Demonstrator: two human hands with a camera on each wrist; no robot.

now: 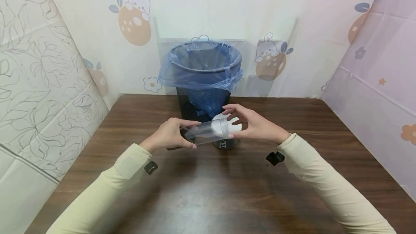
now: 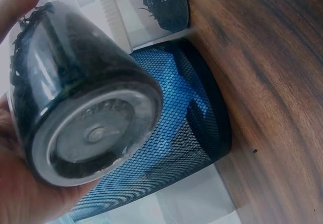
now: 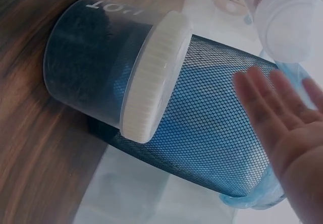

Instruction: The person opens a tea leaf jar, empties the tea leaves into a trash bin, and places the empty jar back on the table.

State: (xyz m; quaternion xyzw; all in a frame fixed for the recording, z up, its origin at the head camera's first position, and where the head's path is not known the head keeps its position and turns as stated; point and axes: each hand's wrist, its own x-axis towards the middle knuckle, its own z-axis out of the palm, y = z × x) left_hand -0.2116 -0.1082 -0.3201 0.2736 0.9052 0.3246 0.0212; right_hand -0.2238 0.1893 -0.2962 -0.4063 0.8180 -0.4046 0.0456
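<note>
My left hand (image 1: 168, 133) grips a clear plastic jar (image 1: 204, 133), held on its side above the table, its mouth end toward the right. Dark, shredded leaf-like stuff fills its base end in the left wrist view, where the jar's round bottom (image 2: 96, 133) faces the camera. Beside the mouth end is my right hand (image 1: 258, 122), its fingers spread and slightly bent. In the right wrist view these fingers (image 3: 262, 98) stand apart from the jar's pale round end (image 3: 285, 24). Below and behind the jar stands a clear canister (image 3: 96, 62) with a white ribbed lid (image 3: 156, 77) and dark contents.
A black mesh bin (image 1: 185, 104) with a blue liner bag (image 1: 201, 78) stands behind the canister, near the back edge of the brown wooden table (image 1: 208, 190). Patterned sheets (image 1: 208, 3) hang behind and at both sides.
</note>
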